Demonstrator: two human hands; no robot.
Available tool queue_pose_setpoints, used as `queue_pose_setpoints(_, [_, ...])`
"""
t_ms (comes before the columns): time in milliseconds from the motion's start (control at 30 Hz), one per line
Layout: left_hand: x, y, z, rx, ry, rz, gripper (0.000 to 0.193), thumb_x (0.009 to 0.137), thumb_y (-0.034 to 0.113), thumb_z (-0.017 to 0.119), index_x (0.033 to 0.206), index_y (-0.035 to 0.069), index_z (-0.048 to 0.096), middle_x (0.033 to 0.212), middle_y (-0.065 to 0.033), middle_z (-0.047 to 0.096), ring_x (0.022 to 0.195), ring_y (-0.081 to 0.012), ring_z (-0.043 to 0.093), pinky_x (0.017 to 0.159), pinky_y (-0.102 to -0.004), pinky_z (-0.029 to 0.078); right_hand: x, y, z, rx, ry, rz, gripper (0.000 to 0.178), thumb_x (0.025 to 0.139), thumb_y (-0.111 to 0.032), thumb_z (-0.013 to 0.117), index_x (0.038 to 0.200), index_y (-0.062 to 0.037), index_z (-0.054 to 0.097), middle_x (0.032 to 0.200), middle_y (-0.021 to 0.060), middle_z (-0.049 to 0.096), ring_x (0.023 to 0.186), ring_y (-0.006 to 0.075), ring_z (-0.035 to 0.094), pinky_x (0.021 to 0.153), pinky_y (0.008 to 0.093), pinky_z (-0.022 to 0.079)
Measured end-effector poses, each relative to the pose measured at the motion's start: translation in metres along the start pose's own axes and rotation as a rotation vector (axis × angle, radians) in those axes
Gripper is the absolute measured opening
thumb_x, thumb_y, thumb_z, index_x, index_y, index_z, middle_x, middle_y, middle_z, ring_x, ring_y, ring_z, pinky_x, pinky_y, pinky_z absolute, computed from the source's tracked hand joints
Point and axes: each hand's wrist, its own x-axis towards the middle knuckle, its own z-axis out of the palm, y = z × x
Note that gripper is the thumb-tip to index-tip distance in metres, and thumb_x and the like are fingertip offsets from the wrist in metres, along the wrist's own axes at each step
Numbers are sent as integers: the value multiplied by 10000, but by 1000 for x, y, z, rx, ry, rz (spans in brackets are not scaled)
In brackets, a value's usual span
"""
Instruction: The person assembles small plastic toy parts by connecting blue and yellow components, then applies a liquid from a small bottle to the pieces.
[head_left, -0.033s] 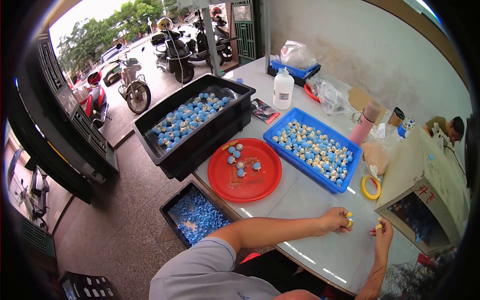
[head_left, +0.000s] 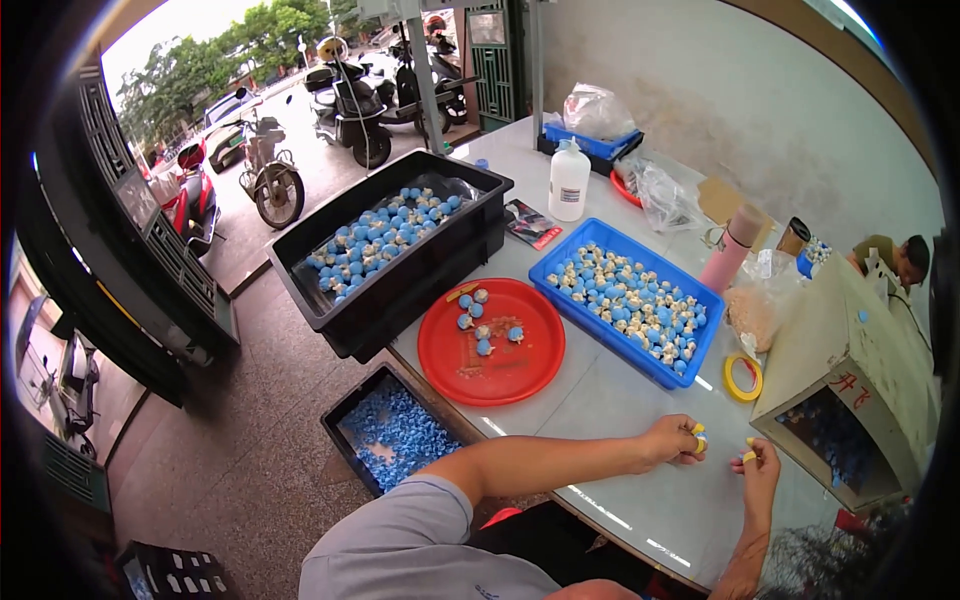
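My left hand (head_left: pixel 670 440) is closed above the grey tabletop, with yellow tape round its fingertips. A small blue-and-white piece (head_left: pixel 701 438) shows at those fingertips, mostly hidden by them. A short gap to the right, my right hand (head_left: pixel 761 468) has its fingers pinched together, also wrapped in yellow tape. Whatever the right fingers hold, if anything, is too small to make out. Beyond my left hand stands a blue tray (head_left: pixel 545 280) full of small blue and cream balls. On a red round tray (head_left: pixel 525 375) lie several such balls.
A deep black bin (head_left: pixel 400 290) of blue balls stands at the left. Below it, a black tray (head_left: pixel 345 450) holds blue scraps. At right are a metal box (head_left: pixel 815 340), a yellow tape roll (head_left: pixel 742 378) and a pink bottle (head_left: pixel 728 252). A white bottle (head_left: pixel 568 185) stands farther back.
My right hand has moved slightly left, nearer my left hand, and its fingers have drawn in. My left hand stays in place.
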Motion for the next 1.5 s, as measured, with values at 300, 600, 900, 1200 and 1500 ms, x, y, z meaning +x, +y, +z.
queue_pose_setpoints(300, [3, -2, -9, -110, 22, 79, 343, 888, 76, 614, 1194, 7, 473, 1071, -87, 624, 953, -157, 643, 824, -269, 545, -15, -23, 67, 295, -160, 109, 145, 956, -61, 548, 1073, 23, 568, 867, 53, 602, 671, 101, 587, 597, 225, 492])
queue_pose_setpoints(600, [11, -8, 4, -130, -29, 61, 327, 897, 86, 618, 1173, -8, 471, 1068, -119, 623, 939, -186, 661, 808, -295, 562, -32, -5, 62, 209, -134, -40, 155, 956, -11, 535, 1083, 65, 581, 962, 57, 576, 802, 102, 607, 661, 231, 529])
queue_pose_setpoints(900, [-8, 14, -10, -114, 32, 37, 341, 903, 84, 614, 1180, -15, 442, 1102, -143, 614, 990, -223, 652, 860, -334, 557, -30, -8, 85, 158, -80, -137, 207, 869, 26, 659, 1067, 47, 600, 1019, 86, 614, 863, 150, 656, 713, 258, 567])
queue_pose_setpoints(1200, [-1, 8, -4, -149, 43, 28, 321, 918, 73, 589, 1193, 1, 441, 1112, -126, 611, 1002, -202, 641, 876, -314, 546, -34, -12, 73, -10, -80, -347, 265, 820, 60, 677, 1074, 37, 611, 1030, 105, 608, 828, 171, 653, 719, 269, 554])
queue_pose_setpoints(1500, [-5, 10, -1, -25, 46, 12, 329, 917, 82, 599, 1194, -5, 445, 1120, -126, 610, 1007, -196, 637, 878, -319, 541, -33, -15, 77, -108, -2, -429, 293, 752, 86, 706, 1006, 9, 583, 1001, 97, 599, 742, 140, 610, 632, 256, 516])
